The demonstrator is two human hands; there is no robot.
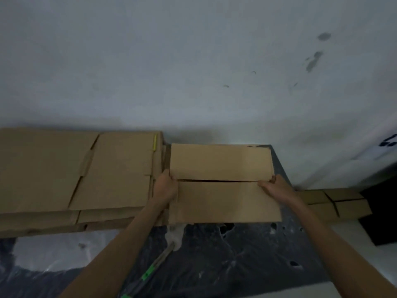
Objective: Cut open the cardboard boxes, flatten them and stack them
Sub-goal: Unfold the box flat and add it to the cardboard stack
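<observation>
Head-worn view, forward-down, close over cardboard box (221, 162)

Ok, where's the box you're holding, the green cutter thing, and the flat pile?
box (224, 198): head view, on its near top flap.
cutter (150, 271): head view, on the green-marked middle of its body.
flat pile (75, 173): head view, on the top sheet.

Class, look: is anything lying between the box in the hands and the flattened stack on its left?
Nothing visible: the box sits right beside the stack; the cutter lies nearer the person.
</observation>
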